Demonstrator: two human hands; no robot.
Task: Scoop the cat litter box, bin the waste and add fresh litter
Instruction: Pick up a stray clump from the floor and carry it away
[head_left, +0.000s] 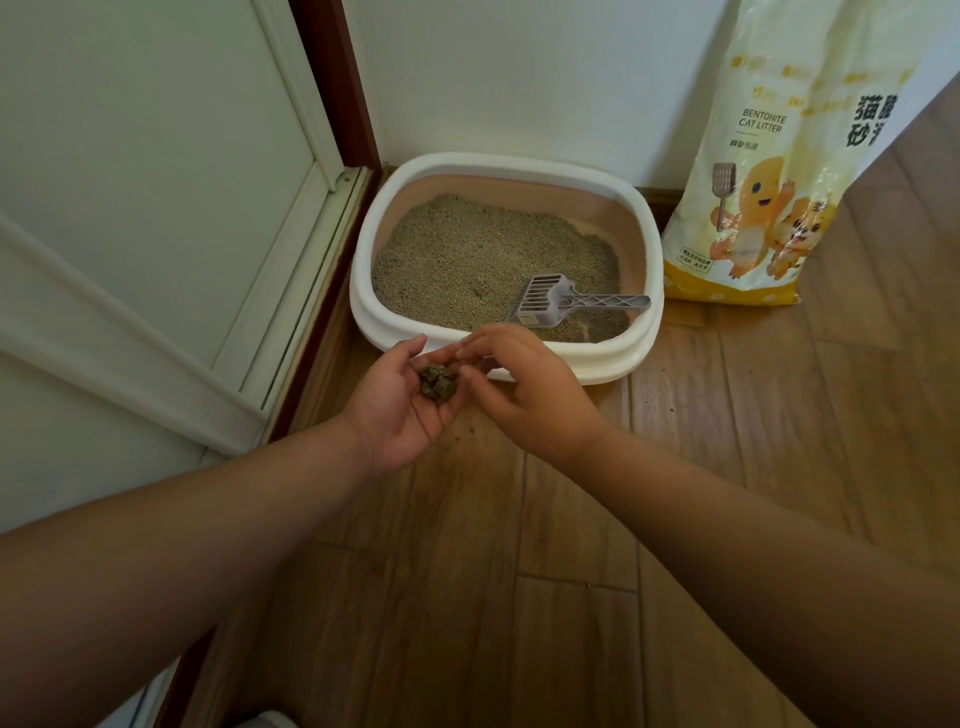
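Note:
A white litter box (644, 234) with grey-brown litter stands on the floor against the wall. A grey slotted scoop (566, 302) lies in it at the front right, handle pointing right. My left hand (400, 400) is palm up just in front of the box, cupping a small dark clump of waste (438, 382). My right hand (524, 384) hovers beside it, its fingertips pinched close to the clump; whether they touch it I cannot tell. A yellow and white bag of bentonite cat litter (795, 156) leans against the wall to the right of the box.
A white door (156, 208) with a dark red frame stands left of the box. The floor is wooden planks (571, 571), with a few loose crumbs beneath my hands. No bin is in view.

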